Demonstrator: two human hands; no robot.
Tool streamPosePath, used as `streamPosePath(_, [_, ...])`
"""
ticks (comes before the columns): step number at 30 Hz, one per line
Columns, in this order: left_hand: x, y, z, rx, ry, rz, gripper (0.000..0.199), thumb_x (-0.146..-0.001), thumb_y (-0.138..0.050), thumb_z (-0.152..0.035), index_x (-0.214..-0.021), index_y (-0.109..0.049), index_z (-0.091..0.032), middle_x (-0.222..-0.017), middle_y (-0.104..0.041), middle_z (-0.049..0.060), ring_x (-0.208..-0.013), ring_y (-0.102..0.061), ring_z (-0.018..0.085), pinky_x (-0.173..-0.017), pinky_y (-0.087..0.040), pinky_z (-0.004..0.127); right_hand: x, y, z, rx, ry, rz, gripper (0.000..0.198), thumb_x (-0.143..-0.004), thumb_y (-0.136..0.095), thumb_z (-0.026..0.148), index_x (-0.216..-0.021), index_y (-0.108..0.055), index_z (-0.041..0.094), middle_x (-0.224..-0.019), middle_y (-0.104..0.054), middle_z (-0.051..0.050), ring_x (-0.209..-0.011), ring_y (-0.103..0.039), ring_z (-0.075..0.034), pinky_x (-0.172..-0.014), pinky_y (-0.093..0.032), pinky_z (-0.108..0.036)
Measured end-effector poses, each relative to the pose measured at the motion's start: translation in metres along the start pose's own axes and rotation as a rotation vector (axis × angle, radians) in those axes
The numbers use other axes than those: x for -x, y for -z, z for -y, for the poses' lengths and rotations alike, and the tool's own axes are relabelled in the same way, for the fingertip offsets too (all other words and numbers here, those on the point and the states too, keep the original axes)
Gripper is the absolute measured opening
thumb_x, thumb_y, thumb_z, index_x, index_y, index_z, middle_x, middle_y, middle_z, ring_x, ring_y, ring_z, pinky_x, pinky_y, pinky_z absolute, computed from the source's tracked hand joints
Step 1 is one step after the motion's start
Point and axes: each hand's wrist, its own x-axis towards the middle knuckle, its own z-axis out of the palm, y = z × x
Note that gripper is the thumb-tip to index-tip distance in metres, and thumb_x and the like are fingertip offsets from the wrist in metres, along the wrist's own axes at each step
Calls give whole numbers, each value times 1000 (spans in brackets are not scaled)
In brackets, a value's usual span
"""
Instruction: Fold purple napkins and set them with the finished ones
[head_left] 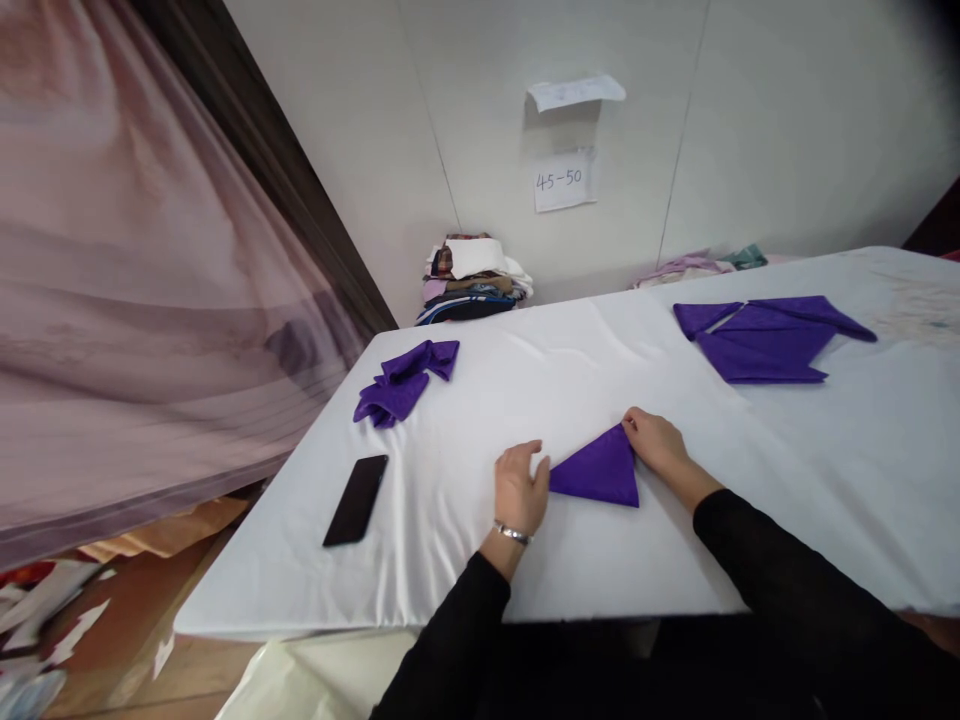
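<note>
A small triangle of purple cloth (602, 468) lies on the white-covered table in front of me. At its upper right corner, the thumb and fingers of my right hand (656, 440) are closed in a pinch on the fabric. My left hand (520, 490) rests at the pointed left end, thumb and fingers apart, its thumb close to the tip. Farther left sits a crumpled purple cloth piece (401, 385). Toward the far right, larger purple cut pieces (772, 340) are spread flat.
A black phone (356, 500) lies on the white table cover (450, 560) at the left. Folded fabrics (476, 280) are stacked behind the far edge, by the wall. A pinkish curtain (150, 280) hangs at the left. Paper marked "45-50" (564, 180) is on the wall.
</note>
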Motion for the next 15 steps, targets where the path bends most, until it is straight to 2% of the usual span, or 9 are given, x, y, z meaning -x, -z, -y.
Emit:
streamPosePath(2, [-10, -12, -21, 3, -170, 127, 29, -85, -46, -31, -112, -53, -21, -111, -61, 6, -106, -52, 19, -96, -37, 41, 0, 1, 1, 3, 11, -2, 26, -87, -36, 33, -91, -60, 23, -85, -66, -6, -75, -60, -20, -54, -31, -27])
streamPosePath(4, [-14, -28, -38, -48, -303, 309, 42, -86, -43, -41, -123, -45, -23, -129, -51, 6, -121, -41, 20, -104, -27, 45, 0, 3, 1, 15, 32, -8, 25, -87, -37, 33, -91, -60, 23, -85, -67, -6, -75, -60, -20, -56, -32, -27])
streamPosePath(6, [-13, -45, -45, -131, -358, 474, 56, -85, -37, -51, -132, -35, -21, -141, -37, 6, -131, -27, 22, -108, -19, 48, 0, 3, 1, 33, 38, -15, 25, -87, -37, 32, -91, -60, 23, -83, -67, -6, -74, -60, -19, -56, -32, -27])
streamPosePath(8, [-9, -59, -44, -195, -366, 584, 66, -84, -31, -58, -137, -28, -18, -146, -27, 7, -135, -16, 23, -109, -14, 50, -2, 2, 0, 43, 42, -42, 24, -88, -37, 31, -89, -60, 23, -82, -66, -5, -74, -59, -19, -57, -33, -27])
streamPosePath(12, [-3, -69, -35, -251, -370, 638, 69, -85, -23, -58, -139, -21, -15, -148, -19, 7, -136, -7, 23, -110, -10, 49, -7, -4, -7, -7, 79, -113, 21, -86, -39, 28, -84, -59, 23, -84, -65, -3, -77, -58, -18, -62, -38, -27])
streamPosePath(15, [-4, -67, -33, -265, -371, 640, 71, -85, -21, -59, -140, -20, -15, -148, -18, 6, -136, -7, 23, -110, -10, 49, -6, -4, -6, -111, 138, -249, 22, -86, -39, 24, -91, -60, 21, -93, -64, -7, -89, -56, -21, -73, -42, -32])
